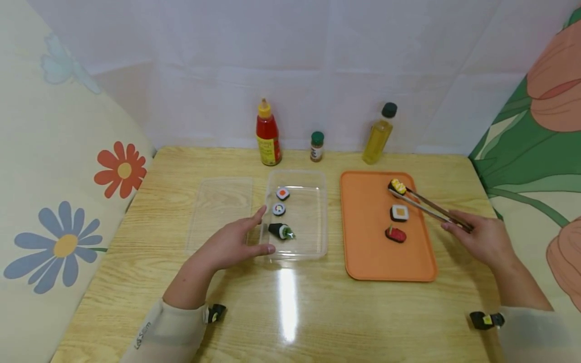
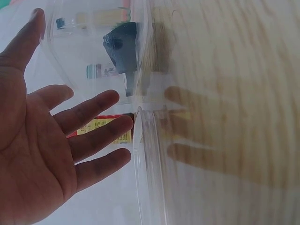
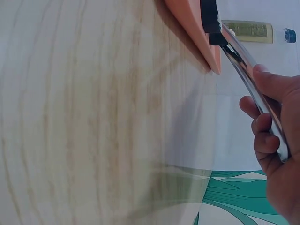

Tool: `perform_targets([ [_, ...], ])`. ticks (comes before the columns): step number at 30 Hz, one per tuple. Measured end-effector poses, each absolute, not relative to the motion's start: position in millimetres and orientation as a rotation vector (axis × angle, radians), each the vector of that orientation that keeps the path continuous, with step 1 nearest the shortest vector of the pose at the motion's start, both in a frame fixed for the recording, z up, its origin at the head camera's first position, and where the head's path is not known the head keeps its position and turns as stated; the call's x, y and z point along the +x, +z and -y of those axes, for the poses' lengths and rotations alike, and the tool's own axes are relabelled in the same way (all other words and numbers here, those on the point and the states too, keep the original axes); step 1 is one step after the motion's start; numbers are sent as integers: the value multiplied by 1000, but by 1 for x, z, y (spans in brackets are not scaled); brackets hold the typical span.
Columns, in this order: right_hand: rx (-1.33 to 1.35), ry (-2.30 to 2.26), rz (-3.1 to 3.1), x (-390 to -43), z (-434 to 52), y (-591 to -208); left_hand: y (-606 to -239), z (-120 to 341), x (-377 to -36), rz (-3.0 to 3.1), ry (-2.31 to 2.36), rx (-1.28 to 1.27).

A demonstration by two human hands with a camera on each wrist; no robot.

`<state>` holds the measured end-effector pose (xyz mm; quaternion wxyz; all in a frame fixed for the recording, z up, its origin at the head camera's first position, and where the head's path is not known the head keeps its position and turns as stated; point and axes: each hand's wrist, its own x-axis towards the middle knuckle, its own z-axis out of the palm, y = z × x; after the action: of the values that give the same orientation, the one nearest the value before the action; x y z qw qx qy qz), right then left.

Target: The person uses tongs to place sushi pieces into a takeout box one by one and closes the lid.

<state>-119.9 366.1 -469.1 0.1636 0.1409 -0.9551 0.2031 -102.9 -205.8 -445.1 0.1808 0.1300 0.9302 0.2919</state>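
The left hand [image 1: 233, 244], fingers spread wide — its palm shows only in the left wrist view — is at the left wall of the clear container [image 1: 311, 227], while the right hand [image 1: 487, 239] grips metal tongs [image 3: 282, 150]. The container holds a cone roll [image 1: 277, 230] and two small rolls [image 1: 279, 208]; the orange tray [image 1: 367, 227] bears a red-topped piece [image 1: 397, 235] and a square piece [image 1: 399, 213] — with a yellow-topped piece [image 1: 398, 186] between the tong tips by its far right corner.

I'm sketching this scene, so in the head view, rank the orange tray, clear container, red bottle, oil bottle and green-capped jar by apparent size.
1. Orange tray
2. Clear container
3. Red bottle and oil bottle: too alike to rank
4. Green-capped jar
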Motion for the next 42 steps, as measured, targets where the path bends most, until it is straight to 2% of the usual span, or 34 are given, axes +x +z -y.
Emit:
perform_targets([
  [18,468,543,2637,-119,-365,-471,-444,206,-104,-2629,816,370],
  [42,598,590,2618,-125,-347,-448,-445,207,-103,-2629,815,365],
])
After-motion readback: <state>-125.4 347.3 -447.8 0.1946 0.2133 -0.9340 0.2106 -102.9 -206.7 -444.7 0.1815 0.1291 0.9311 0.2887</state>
